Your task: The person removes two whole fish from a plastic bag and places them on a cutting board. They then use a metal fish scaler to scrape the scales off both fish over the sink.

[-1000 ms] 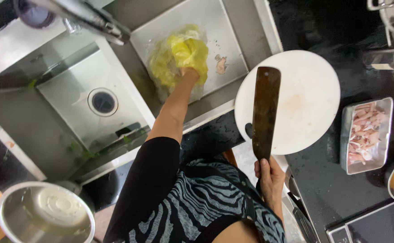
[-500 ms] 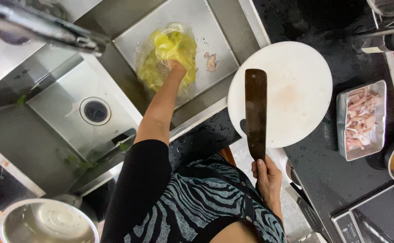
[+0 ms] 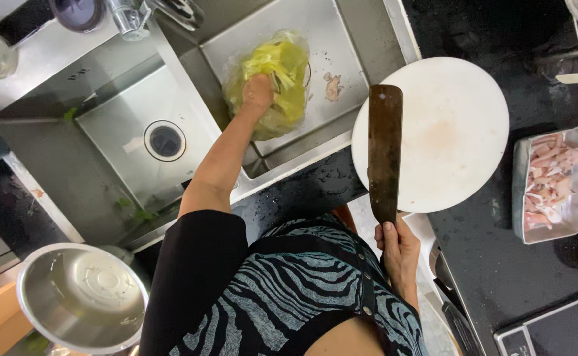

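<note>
The left hand [image 3: 258, 92] is closed on a crumpled yellow plastic bag [image 3: 277, 78] lying in the right-hand basin of the steel sink [image 3: 368, 46], while the right hand [image 3: 400, 254] is wrapped around the handle of a dark cleaver [image 3: 385, 146]. The blade lies over the left edge of a round white cutting board [image 3: 447, 132] (bare, faintly stained) on the black counter [image 3: 500, 277]. A metal tray of pale meat pieces [image 3: 553, 183] sits just beside the board near the counter's right edge, and a steel bowl [image 3: 81, 298] stands by the sink's near-left corner.
</note>
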